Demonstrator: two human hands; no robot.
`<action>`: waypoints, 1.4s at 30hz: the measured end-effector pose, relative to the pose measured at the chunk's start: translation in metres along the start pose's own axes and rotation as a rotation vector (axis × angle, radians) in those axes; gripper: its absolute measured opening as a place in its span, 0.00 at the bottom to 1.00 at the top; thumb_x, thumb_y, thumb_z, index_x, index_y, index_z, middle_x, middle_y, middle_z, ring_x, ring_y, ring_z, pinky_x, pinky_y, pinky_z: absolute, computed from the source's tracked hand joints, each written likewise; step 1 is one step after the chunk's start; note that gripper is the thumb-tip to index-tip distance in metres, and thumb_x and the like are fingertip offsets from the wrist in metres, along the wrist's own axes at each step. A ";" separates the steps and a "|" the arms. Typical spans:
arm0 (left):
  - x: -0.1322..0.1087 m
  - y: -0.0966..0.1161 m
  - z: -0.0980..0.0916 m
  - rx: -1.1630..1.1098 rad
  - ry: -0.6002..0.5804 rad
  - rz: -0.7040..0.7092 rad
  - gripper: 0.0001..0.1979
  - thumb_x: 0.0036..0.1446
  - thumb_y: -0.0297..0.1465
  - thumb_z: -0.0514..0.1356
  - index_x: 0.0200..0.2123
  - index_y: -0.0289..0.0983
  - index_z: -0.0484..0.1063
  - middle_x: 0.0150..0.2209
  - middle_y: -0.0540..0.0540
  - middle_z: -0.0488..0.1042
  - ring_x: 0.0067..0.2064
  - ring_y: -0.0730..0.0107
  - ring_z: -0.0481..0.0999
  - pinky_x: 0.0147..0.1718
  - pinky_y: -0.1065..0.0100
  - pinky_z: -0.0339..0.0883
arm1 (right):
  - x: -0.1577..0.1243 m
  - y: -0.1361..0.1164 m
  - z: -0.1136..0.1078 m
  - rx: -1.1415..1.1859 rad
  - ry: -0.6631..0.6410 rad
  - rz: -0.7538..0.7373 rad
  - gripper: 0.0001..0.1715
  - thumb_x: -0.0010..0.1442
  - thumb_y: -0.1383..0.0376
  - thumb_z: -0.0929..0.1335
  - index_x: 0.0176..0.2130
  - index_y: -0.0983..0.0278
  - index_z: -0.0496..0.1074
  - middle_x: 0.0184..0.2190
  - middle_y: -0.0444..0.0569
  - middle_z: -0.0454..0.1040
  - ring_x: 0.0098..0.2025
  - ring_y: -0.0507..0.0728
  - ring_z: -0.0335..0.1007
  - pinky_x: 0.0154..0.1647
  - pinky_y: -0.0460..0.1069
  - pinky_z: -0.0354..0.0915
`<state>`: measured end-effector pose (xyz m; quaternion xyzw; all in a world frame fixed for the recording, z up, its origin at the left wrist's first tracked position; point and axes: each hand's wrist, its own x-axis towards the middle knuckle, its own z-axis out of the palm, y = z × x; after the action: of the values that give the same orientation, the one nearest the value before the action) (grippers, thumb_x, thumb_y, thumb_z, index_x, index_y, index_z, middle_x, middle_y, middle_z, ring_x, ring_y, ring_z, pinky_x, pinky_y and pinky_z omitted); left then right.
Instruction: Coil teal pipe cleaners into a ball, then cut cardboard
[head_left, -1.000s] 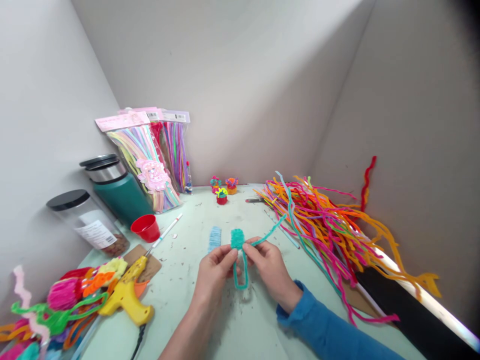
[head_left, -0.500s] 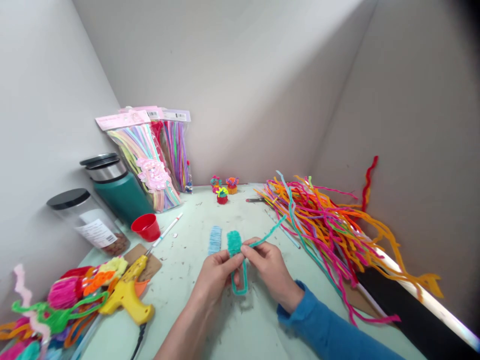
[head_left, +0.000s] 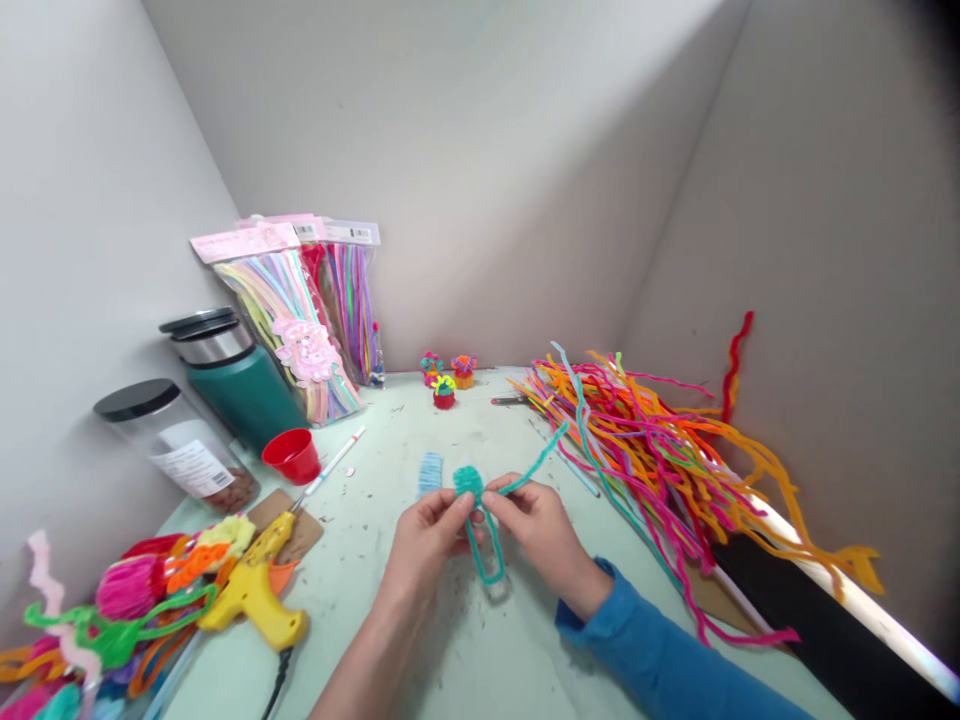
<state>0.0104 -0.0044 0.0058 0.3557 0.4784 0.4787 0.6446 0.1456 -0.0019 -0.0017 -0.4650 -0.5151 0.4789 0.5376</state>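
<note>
Between my hands is a teal pipe cleaner (head_left: 469, 482), bent into a long narrow loop whose far end is wrapped in tight coils. My left hand (head_left: 429, 535) pinches the piece at the lower edge of the coils, thumb on top. With thumb and forefinger, my right hand (head_left: 538, 520) grips the loose strand of the same pipe cleaner, and its free tail sticks out up and to the right. The bare part of the loop hangs toward me below the fingers. Just beyond my left hand lies a light blue coiled pipe cleaner piece (head_left: 430, 472) on the table.
Loose pipe cleaners (head_left: 645, 430) are heaped at right. A yellow glue gun (head_left: 259, 590), red cup (head_left: 292, 456), white pen (head_left: 335, 460), clear jar (head_left: 187, 450) and teal bottle (head_left: 240, 375) stand or lie left. Small pipe-cleaner figures (head_left: 444, 392) and packs (head_left: 289, 320) are at the back.
My left thumb has shifted up closer to the coils. The loop's lower end has swung to the right, and the strand's tail has dipped slightly and moved left.
</note>
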 end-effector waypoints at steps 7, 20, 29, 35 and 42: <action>-0.001 -0.003 0.002 -0.277 -0.012 -0.174 0.09 0.42 0.30 0.67 0.27 0.32 0.72 0.25 0.45 0.76 0.24 0.73 0.74 0.28 0.71 0.69 | -0.005 0.003 0.003 0.074 0.047 -0.012 0.11 0.50 0.60 0.69 0.25 0.66 0.72 0.22 0.46 0.72 0.25 0.52 0.66 0.28 0.46 0.63; -0.001 -0.004 -0.001 -0.071 0.016 -0.080 0.14 0.40 0.36 0.68 0.25 0.30 0.74 0.25 0.42 0.77 0.25 0.70 0.74 0.28 0.70 0.67 | -0.003 0.008 0.005 0.005 0.114 -0.027 0.13 0.49 0.58 0.70 0.29 0.67 0.74 0.27 0.49 0.75 0.31 0.56 0.70 0.34 0.49 0.66; 0.004 -0.006 -0.005 -0.052 -0.092 -0.118 0.17 0.44 0.39 0.65 0.29 0.29 0.75 0.29 0.38 0.77 0.27 0.69 0.75 0.28 0.70 0.67 | -0.003 0.005 0.002 0.034 0.124 0.003 0.11 0.50 0.60 0.69 0.27 0.67 0.73 0.24 0.46 0.74 0.30 0.54 0.68 0.34 0.48 0.63; 0.000 -0.004 -0.001 -0.029 -0.036 -0.103 0.14 0.42 0.36 0.67 0.27 0.30 0.74 0.21 0.45 0.75 0.23 0.74 0.73 0.26 0.73 0.65 | -0.003 0.004 0.002 0.025 0.152 0.029 0.12 0.50 0.59 0.69 0.25 0.67 0.72 0.19 0.43 0.69 0.24 0.51 0.63 0.27 0.46 0.60; -0.001 -0.002 -0.001 0.029 -0.053 -0.076 0.12 0.43 0.35 0.66 0.23 0.31 0.72 0.12 0.52 0.66 0.14 0.81 0.61 0.16 0.77 0.55 | -0.003 0.003 0.004 0.005 0.175 0.041 0.15 0.49 0.57 0.69 0.23 0.67 0.69 0.15 0.39 0.63 0.19 0.49 0.56 0.20 0.44 0.54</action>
<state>0.0103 -0.0057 0.0038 0.3590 0.4814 0.4371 0.6695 0.1414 -0.0047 -0.0049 -0.5141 -0.4553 0.4485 0.5722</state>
